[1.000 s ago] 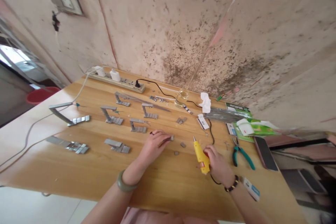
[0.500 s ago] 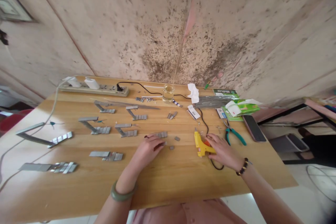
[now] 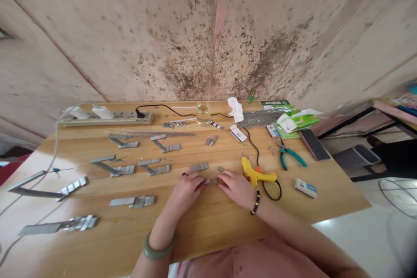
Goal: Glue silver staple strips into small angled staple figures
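My left hand (image 3: 186,190) is closed with its fingertips on a small grey block (image 3: 206,181), which looks like a short piece of staple strip. Opposite it, my right hand (image 3: 237,187) pinches a second small grey block (image 3: 215,180) at the tabletop. One more loose grey block (image 3: 220,168) lies just beyond the right fingers. A short row of joined grey blocks (image 3: 199,166) rests behind the left fingers. To the right of my right hand, the yellow hot glue gun (image 3: 256,174) lies on its side, untouched.
Several bent grey assemblies (image 3: 122,169) stand at the left of the wooden table (image 3: 195,234). At the back are a power strip (image 3: 124,119) and a glass of yellowish liquid (image 3: 203,114). Teal-handled pliers (image 3: 293,156), a phone (image 3: 314,144) and a small white-blue box (image 3: 305,188) lie right.
My right hand has let go of the glue gun and moved left to a small grey block. The left hand stays near its place. The view has shifted slightly, and a white-blue box now shows.
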Demonstrator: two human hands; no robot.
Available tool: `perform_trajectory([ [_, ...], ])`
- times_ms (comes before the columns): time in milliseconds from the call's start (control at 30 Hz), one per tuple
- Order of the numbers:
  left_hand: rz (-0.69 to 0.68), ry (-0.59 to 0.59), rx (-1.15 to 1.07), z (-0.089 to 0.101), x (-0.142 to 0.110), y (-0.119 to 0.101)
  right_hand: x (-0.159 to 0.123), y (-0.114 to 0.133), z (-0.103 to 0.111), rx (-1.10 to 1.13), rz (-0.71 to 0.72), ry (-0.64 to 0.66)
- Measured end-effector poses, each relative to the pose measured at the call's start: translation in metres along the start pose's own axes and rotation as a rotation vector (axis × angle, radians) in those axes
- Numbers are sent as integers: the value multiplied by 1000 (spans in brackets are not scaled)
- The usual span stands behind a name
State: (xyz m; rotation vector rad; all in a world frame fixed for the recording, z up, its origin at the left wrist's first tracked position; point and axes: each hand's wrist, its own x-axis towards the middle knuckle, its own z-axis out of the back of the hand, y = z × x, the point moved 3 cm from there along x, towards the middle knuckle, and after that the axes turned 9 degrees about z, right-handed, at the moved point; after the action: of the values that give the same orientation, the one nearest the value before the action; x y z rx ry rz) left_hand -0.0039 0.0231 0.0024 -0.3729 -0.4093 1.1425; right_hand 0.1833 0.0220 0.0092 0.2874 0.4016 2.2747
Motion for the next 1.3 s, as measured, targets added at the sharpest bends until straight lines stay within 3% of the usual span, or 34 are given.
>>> perform_trajectory([
  [833,29,21,-27,-4,1,2,6,2,-8,44,-49,-112],
  [1300,38,33,-19,-3,2,1,7,3,-8,47,-45,-108],
])
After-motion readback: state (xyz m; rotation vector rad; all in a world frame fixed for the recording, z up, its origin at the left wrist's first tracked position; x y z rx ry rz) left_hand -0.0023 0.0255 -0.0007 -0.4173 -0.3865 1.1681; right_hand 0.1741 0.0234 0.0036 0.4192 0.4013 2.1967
